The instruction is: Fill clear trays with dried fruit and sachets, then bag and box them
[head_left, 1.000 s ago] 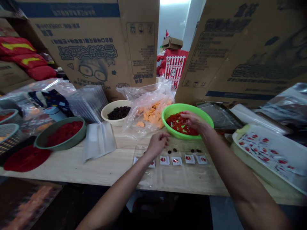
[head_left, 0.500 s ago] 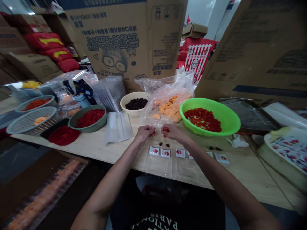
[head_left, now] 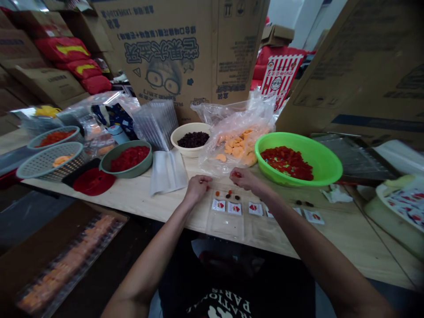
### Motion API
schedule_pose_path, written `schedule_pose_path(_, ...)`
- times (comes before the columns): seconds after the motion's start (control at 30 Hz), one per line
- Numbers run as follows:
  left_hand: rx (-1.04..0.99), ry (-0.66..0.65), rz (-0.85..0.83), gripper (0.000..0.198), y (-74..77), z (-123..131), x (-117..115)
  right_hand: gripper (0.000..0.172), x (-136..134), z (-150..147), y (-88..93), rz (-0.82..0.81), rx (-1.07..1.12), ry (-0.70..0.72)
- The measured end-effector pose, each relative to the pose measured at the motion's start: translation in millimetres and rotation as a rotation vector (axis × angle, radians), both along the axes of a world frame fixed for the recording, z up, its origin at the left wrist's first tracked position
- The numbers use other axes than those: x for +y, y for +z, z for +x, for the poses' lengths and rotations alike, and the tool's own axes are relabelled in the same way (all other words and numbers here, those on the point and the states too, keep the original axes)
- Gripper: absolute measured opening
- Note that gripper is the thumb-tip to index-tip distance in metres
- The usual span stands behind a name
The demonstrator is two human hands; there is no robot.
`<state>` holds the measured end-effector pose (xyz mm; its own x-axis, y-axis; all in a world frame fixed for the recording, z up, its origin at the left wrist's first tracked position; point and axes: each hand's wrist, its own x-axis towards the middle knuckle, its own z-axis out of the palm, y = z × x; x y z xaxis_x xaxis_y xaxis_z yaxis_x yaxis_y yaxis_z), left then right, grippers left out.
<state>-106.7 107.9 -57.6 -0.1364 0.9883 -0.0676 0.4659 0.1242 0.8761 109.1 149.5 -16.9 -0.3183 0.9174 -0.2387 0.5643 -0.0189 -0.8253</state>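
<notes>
My left hand (head_left: 198, 189) is closed in a pinch at the left of a clear plastic tray (head_left: 225, 227), with a speck of red at its fingertips. My right hand (head_left: 245, 181) hovers near the tray's far side, its fingers closed around a small red-orange piece (head_left: 236, 175). Below my hands, two orange-red pieces, one of them an orange piece (head_left: 217, 193), lie near two dark pieces, including a dark dried piece (head_left: 237, 198). Small white packets with red print, such as the white packet (head_left: 234, 208), lie in a row in front of them.
A green basin (head_left: 331, 172) of red pieces stands right, beside a clear bag (head_left: 212, 154) of orange slices. Further left are a cream bowl (head_left: 175, 141) of dark pieces, a grey-green bowl (head_left: 124, 173) of red pieces and a perforated basket (head_left: 36, 170). A tub (head_left: 380, 212) of packets sits far right.
My hands have moved apart from each other. Two orange-red pieces now show lying beside the dark ones. The whole view has shifted slightly.
</notes>
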Motion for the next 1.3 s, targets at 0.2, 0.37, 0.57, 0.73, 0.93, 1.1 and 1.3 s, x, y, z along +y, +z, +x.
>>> schedule_pose_path(0.2, 0.254, -0.180, 0.063, 0.025, 5.2, 0.2, 0.6, 0.008, -1.2, 20.3, -3.0, -0.061, -0.026, 0.028)
schedule_pose_path(0.37, 0.329, -0.358, 0.136, 0.043, 2.5, 18.2, 5.3, 0.012, -3.7, 22.9, -7.4, 0.024, -0.015, 0.057)
schedule_pose_path(0.57, 0.228, -0.125, 0.159, 0.032, 6.1, 10.5, 13.0, 0.024, -8.9, 31.8, -7.1, -0.057, -0.003, 0.005)
schedule_pose_path(0.73, 0.505, -0.125, 0.077, 0.027, 23.4, 11.7, 12.6, 0.021, -9.1, 34.7, -5.4, -0.143, 0.019, -0.091)
schedule_pose_path(0.93, 0.634, -0.262, -0.035, 0.022, 31.8, 46.6, 27.8, 0.019, -7.6, 30.9, -2.5, -0.139, 0.087, -0.196)
schedule_pose_path(1.1, 0.540, -0.313, -0.032, 0.017, 21.1, 66.8, 58.4, 0.023, -12.3, 33.4, 4.7, -0.211, 0.215, -0.194)
schedule_pose_path(1.3, 0.236, -0.298, -0.031, 0.021, 22.0, 42.2, 57.2, 0.037, -16.9, 44.8, 6.3, -0.351, 0.479, -0.158)
